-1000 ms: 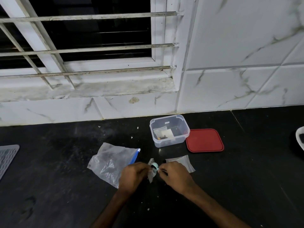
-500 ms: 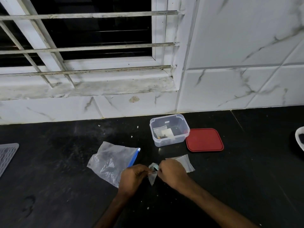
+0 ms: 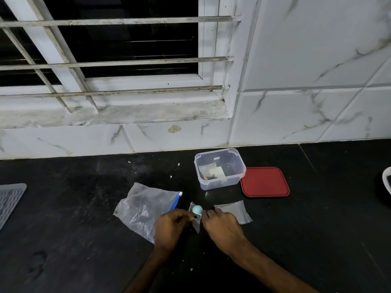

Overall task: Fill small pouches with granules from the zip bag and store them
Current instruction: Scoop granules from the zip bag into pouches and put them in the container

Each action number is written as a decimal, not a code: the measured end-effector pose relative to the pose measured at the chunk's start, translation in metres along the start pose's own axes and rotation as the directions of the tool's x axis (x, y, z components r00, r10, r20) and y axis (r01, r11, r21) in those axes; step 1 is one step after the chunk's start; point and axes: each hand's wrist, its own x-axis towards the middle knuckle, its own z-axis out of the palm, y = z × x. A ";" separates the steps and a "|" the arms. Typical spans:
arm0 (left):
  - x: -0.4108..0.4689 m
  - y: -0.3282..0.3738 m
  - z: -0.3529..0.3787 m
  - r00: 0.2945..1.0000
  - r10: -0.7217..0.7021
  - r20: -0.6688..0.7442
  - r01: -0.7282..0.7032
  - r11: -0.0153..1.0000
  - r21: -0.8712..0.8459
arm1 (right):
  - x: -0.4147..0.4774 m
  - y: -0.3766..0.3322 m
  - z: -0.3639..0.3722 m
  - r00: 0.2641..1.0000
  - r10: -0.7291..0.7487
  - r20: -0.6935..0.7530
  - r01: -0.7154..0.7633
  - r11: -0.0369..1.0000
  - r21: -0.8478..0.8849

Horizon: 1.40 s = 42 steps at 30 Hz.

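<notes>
On the black counter lies the clear zip bag (image 3: 143, 208) with a blue slider, dark granules inside. Just right of it my left hand (image 3: 171, 226) pinches a small clear pouch (image 3: 195, 222) at its left edge. My right hand (image 3: 222, 226) holds a small light-blue scoop (image 3: 197, 210) whose bowl sits at the pouch's mouth. A stack of empty small pouches (image 3: 234, 211) lies behind my right hand. Farther back stands a clear plastic container (image 3: 220, 168) with a filled pouch or two inside.
A red lid (image 3: 264, 182) lies flat right of the container. A grey ribbed mat (image 3: 9, 199) sits at the left edge and a white object (image 3: 387, 180) at the right edge. The tiled wall and barred window rise behind the counter.
Both hands stayed together over the small pouch. The blue scoop's bowl has tipped up and now shows above the pouch's mouth.
</notes>
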 end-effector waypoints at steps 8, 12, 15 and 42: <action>0.001 0.001 0.000 0.999 -0.033 -0.036 0.033 0.999 -0.007 | 0.004 0.004 0.013 0.997 -0.011 -0.076 0.014 0.999 0.041; -0.003 0.005 -0.001 0.998 -0.056 -0.037 0.056 0.998 -0.006 | 0.003 0.003 0.012 0.986 0.066 -0.153 -0.024 0.965 0.260; -0.004 0.006 -0.001 0.998 -0.045 -0.053 0.045 0.999 -0.006 | 0.002 0.006 0.016 0.982 0.084 -0.169 -0.024 0.944 0.329; -0.005 0.010 -0.025 0.985 0.001 -0.174 0.010 0.998 0.061 | 0.031 0.047 0.082 0.831 0.551 0.075 -0.314 0.354 0.881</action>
